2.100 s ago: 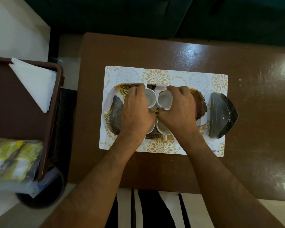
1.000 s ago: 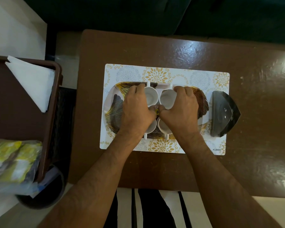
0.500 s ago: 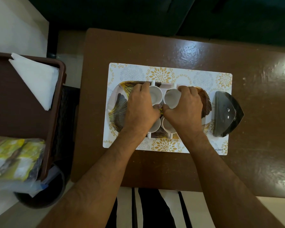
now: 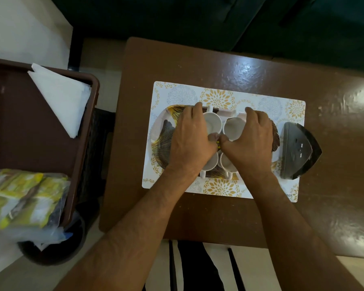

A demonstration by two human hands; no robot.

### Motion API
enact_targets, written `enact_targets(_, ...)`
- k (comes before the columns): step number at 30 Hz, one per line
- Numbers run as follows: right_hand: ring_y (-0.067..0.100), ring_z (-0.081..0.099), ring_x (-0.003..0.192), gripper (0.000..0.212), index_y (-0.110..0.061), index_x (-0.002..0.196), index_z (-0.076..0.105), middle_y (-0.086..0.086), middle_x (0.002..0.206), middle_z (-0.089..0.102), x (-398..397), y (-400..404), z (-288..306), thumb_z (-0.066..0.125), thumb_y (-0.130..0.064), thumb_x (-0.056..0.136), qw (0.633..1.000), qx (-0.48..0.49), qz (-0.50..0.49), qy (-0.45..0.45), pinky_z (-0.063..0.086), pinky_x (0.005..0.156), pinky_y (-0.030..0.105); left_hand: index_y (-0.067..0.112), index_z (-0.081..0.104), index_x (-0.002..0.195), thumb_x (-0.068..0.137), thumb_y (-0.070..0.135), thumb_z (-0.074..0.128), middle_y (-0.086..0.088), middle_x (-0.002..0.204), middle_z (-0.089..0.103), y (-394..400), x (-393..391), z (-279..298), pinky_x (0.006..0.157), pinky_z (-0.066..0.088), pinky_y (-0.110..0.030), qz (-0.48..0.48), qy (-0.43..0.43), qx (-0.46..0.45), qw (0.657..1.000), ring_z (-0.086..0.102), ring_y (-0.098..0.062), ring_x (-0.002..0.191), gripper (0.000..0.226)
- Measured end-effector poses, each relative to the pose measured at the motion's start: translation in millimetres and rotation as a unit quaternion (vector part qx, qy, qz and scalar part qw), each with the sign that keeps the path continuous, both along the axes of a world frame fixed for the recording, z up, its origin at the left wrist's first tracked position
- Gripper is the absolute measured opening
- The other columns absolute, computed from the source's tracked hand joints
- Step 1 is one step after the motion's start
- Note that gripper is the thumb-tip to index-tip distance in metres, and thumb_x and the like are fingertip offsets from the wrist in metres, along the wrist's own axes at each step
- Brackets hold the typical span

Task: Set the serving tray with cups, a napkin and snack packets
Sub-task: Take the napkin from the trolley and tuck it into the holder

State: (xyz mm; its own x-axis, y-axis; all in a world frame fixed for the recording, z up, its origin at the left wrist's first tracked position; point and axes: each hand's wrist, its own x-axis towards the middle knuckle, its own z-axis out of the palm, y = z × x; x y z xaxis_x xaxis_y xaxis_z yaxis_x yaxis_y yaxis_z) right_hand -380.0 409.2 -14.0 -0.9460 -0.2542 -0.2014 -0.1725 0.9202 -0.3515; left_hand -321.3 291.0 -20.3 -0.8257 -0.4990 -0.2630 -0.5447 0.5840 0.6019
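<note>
I judged the cup-arranging step to be in hand: four white cups stood in a tight two-by-two cluster at the middle of the serving tray (image 4: pixel 162 141), and both hands were on the far pair. My left hand (image 4: pixel 189 143) curled its fingers over the outer wall of the far left cup (image 4: pixel 212 124), thumb coming in at the near side of that cup, so I read it as holding the cup rather than merely touching it. My right hand (image 4: pixel 251 141) did the same on the far right cup (image 4: pixel 232 128), fingertips over its far rim and thumb tucked just beside the left thumb, between the two rows. The near left cup (image 4: pixel 210 163) and near right cup (image 4: pixel 226 163) sat under my palms, mostly hidden, with their handles poking out toward me past the heels of my hands; the far left cup's handle pointed away, beyond my fingertips. The tray lay on the patterned placemat (image 4: pixel 219 97) with its long axis running left to right across my knuckles, one end out past each little finger. The dark holder (image 4: pixel 298 152) stood just right of my right hand. The next move, I thought, called for letting go of the cups without nudging them and reaching well left of my left hand for the folded napkin (image 4: pixel 61 99) in the brown bin (image 4: pixel 82 154), then the snack packets (image 4: pixel 23 198) lying nearer me.
</note>
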Motion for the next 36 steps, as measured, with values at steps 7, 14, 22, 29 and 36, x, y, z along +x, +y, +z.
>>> enact_targets(7, 0.034, 0.044, 0.142, 0.077, -0.003, 0.149, 0.044, 0.018, 0.152, 0.048, 16.9, -51.4, 22.7, 0.071, -0.039, 0.087, 0.992, -0.035, 0.077, 0.092, 0.04, 0.115, 0.041, 0.007, 0.033, 0.159, 0.1, 0.036, 0.066, -0.012, 0.165, 0.037, -46.0, 24.6, 15.0, 0.125, 0.037, -0.039, -0.012, 0.019, -0.064, 0.998, 0.036, -0.027, 0.153, 0.074)
enact_targets(14, 0.034, 0.024, 0.158, 0.083, -0.009, 0.159, 0.032, 0.015, 0.168, 0.029, 48.4, -147.9, 22.1, 0.069, -0.045, 0.094, 0.979, -0.002, 0.2, 0.042, 0.024, 0.13, 0.051, 0.006, 0.028, 0.161, 0.103, 0.045, 0.058, -0.018, 0.168, 0.033, -145.8, 77.5, 15.1, 0.127, 0.031, -0.045, -0.006, -0.02, -0.163, 0.986, 0.035, -0.034, 0.155, 0.076)
enact_targets(22, 0.035, 0.032, 0.152, 0.078, -0.007, 0.154, 0.037, 0.017, 0.161, 0.038, 90.3, -266.2, -0.9, 0.07, -0.041, 0.092, 0.958, 0.006, 0.287, 0.019, 0.03, 0.127, 0.052, 0.002, 0.033, 0.158, 0.1, 0.036, 0.061, -0.022, 0.161, 0.04, -264.5, 145.8, -1.2, 0.121, 0.037, -0.049, 0.022, -0.066, -0.199, 0.978, 0.042, -0.037, 0.148, 0.072)
enact_targets(29, 0.03, 0.044, 0.142, 0.078, -0.006, 0.151, 0.041, 0.013, 0.151, 0.048, 113.0, -338.9, -30.6, 0.072, -0.042, 0.09, 0.944, 0.025, 0.328, 0.008, 0.036, 0.122, 0.043, 0.005, 0.035, 0.156, 0.099, 0.035, 0.064, -0.018, 0.16, 0.04, -308.8, 173.8, -32.3, 0.121, 0.041, -0.043, 0.079, -0.079, -0.115, 0.987, 0.042, -0.032, 0.147, 0.071)
enact_targets(36, 0.03, 0.047, 0.14, 0.066, -0.007, 0.151, 0.043, 0.012, 0.15, 0.05, 118.9, -361.7, -44.8, 0.064, -0.04, 0.098, 0.946, 0.074, 0.315, 0.011, 0.035, 0.124, 0.044, 0.006, 0.037, 0.155, 0.101, 0.032, 0.064, -0.014, 0.152, 0.049, -323.9, 164.8, -45.2, 0.114, 0.043, -0.036, 0.129, -0.042, -0.053, 0.989, 0.049, -0.027, 0.139, 0.065)
